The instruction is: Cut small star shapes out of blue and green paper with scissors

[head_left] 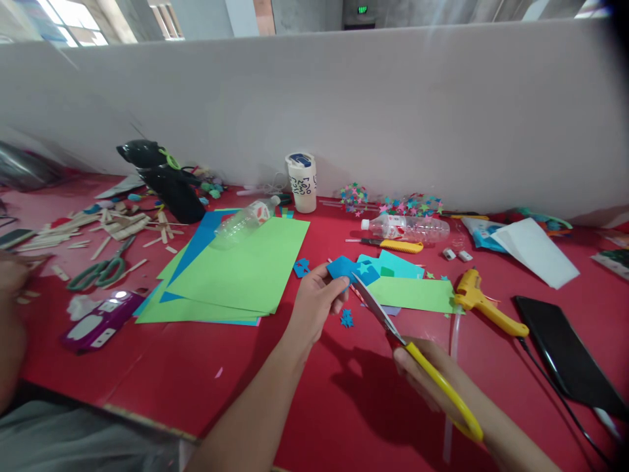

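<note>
My left hand [318,295] pinches a small piece of blue paper [339,267] above the red table [314,393]. A light-blue star [363,268] shows at the piece's right side; whether it is part of it or a separate shape, I cannot tell. My right hand [422,367] grips yellow-handled scissors [442,387], their blades pointing up and left to the paper's lower right edge. Below the paper lie small blue stars [347,318]. Green paper [415,295] and light-blue paper [400,263] lie behind the blades, and a blue offcut [301,267] lies left of my left hand.
Large green sheets [240,269] lie to the left under a clear bottle [250,219]. A yellow glue gun [484,305] and a black phone [565,347] are at the right. Behind stand a cup [301,183] and another bottle [407,229]. Another person's arm [10,321] rests far left.
</note>
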{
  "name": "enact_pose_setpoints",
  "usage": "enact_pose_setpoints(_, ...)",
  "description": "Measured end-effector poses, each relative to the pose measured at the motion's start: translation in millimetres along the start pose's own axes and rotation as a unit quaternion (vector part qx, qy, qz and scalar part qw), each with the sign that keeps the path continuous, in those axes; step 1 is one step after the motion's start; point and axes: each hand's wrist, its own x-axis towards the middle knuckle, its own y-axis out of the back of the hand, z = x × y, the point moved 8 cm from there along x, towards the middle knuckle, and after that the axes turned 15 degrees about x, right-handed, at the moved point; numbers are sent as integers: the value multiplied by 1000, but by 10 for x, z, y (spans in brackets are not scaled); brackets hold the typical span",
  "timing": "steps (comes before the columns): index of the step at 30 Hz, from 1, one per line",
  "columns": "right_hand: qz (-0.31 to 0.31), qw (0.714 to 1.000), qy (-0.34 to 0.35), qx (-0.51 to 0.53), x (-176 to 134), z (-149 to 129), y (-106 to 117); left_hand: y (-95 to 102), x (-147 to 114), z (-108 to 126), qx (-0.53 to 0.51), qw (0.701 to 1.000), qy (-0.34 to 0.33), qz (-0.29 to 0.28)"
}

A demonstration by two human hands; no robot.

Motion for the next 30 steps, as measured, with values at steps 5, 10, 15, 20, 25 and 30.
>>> enact_pose_setpoints(5, -12, 1000, 13, 0, 9, -30, -10, 13, -6, 9, -3, 1000, -4, 7)
enact_pose_setpoints(10, -4, 1000, 9, -11, 24, -12, 14, 10, 7, -6, -3, 1000, -5, -2)
enact_pose_setpoints(15, 8, 999, 26, -26, 41, 10, 38, 0, 8, -12, -7, 1000, -7, -5)
enact_pose_setpoints(20, -6, 999, 28, -26, 47, 21, 16, 4, 7, -27, -14, 1000, -5, -2)
enact_pose_setpoints(25, 7, 999, 32, -36, 45, 4, 32, 10, 28, -53, -11, 1000, -13, -14)
enact_pose_setpoints(30, 8, 999, 32, -38, 48, 16, 31, 13, 27, -59, -13, 1000, -18, -21)
